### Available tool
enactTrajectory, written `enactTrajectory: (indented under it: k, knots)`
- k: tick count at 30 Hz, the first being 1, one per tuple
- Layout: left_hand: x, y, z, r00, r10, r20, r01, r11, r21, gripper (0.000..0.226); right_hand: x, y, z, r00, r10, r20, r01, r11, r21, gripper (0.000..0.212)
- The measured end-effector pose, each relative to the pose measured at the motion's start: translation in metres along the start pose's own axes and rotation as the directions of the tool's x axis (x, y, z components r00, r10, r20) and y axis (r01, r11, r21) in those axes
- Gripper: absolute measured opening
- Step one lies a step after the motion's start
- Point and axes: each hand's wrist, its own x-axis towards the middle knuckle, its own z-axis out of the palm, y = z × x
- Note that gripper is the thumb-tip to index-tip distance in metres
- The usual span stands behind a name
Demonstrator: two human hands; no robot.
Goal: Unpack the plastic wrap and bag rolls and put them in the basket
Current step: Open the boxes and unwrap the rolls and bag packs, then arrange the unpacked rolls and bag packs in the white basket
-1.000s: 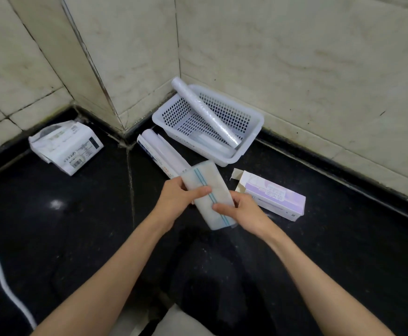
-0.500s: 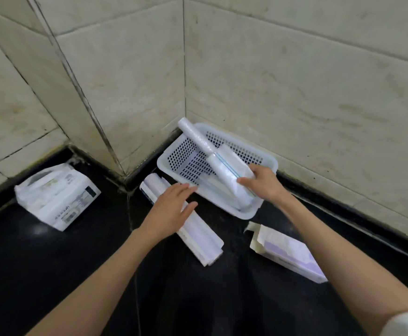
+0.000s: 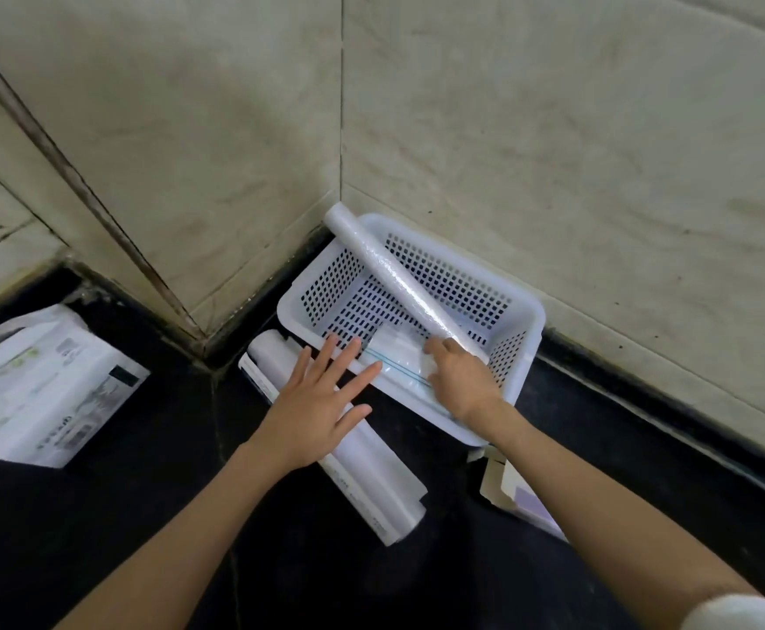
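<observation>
Black stone floor [image 3: 98,538], beige tiled corner walls [image 3: 553,152], white basket [image 3: 528,352].

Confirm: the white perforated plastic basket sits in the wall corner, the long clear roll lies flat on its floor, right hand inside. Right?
Not quite. In the head view the long clear roll leans diagonally, its upper end propped over the white perforated plastic basket rim. The right hand is inside.

Basket [image 3: 524,320] wedged in wall corner; long roll [image 3: 399,277] lies diagonally across it, blocking middle. Boxed roll [image 3: 371,484] flanks near-left rim, flattened box [image 3: 517,488] near-right. Black floor [image 3: 167,516] between boxes open.
</observation>
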Motion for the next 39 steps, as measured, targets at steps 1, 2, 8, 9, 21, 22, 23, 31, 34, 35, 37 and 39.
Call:
enactTrajectory:
  k: [1,2,8,9,21,22,23,31,34,35,37,39]
  knots:
    - [0.0,-0.001,-0.001,1.0,0.001,0.004,-0.001,1.0,0.001,0.056,-0.002,-0.001,0.001,1.0,-0.007,-0.008,0.007,1.0,-0.008,0.037]
    - [-0.001,-0.001,-0.001,1.0,0.0,0.005,0.0,1.0,-0.003,0.056,-0.004,-0.002,0.001,1.0,-0.005,0.002,0.005,1.0,0.001,0.033]
    - [-0.032,0.007,0.007,0.995,-0.071,-0.068,0.06,0.987,-0.149,0.054,-0.031,-0.021,-0.017,0.991,0.013,-0.136,0.024,0.964,0.265,0.035]
    - [-0.043,0.008,0.01,0.991,-0.099,-0.087,0.083,0.981,-0.176,0.052,-0.042,-0.029,-0.019,0.968,-0.016,-0.251,0.091,0.953,0.288,0.033]
    - [-0.098,-0.019,0.015,0.971,-0.108,-0.215,0.114,0.993,0.016,0.04,-0.078,-0.101,0.04,0.981,-0.046,0.189,0.009,0.981,0.192,0.044]
    - [-0.099,-0.024,0.015,0.969,-0.127,-0.211,0.132,0.991,0.01,0.036,-0.074,-0.103,0.045,0.978,-0.001,0.209,-0.038,0.983,0.182,0.048]
    - [-0.1,-0.029,0.014,0.968,-0.141,-0.208,0.145,0.989,0.005,0.032,-0.07,-0.105,0.049,0.973,0.038,0.227,-0.08,0.98,0.18,0.053]
    - [-0.11,-0.047,0.009,0.991,-0.025,-0.132,0.053,0.976,0.212,0.05,-0.079,-0.094,0.044,0.953,0.119,0.278,-0.242,0.85,0.467,0.049]
    - [-0.109,-0.044,0.006,0.99,0.015,-0.143,0.025,0.962,0.27,0.044,-0.104,-0.079,0.032,0.969,0.086,0.233,-0.2,0.829,0.523,0.039]
    - [-0.107,-0.042,0.004,0.989,0.026,-0.147,0.017,0.958,0.285,0.039,-0.112,-0.074,0.027,0.974,0.078,0.213,-0.185,0.816,0.547,0.038]
    - [-0.104,-0.034,0.002,0.989,0.036,-0.146,0.009,0.955,0.295,0.035,-0.128,-0.065,0.016,0.986,0.074,0.146,-0.147,0.798,0.585,0.037]
    - [-0.103,-0.021,0.003,0.983,0.055,-0.176,-0.009,0.968,0.253,0.032,-0.143,-0.053,0.004,0.995,0.081,0.062,-0.102,0.781,0.616,0.036]
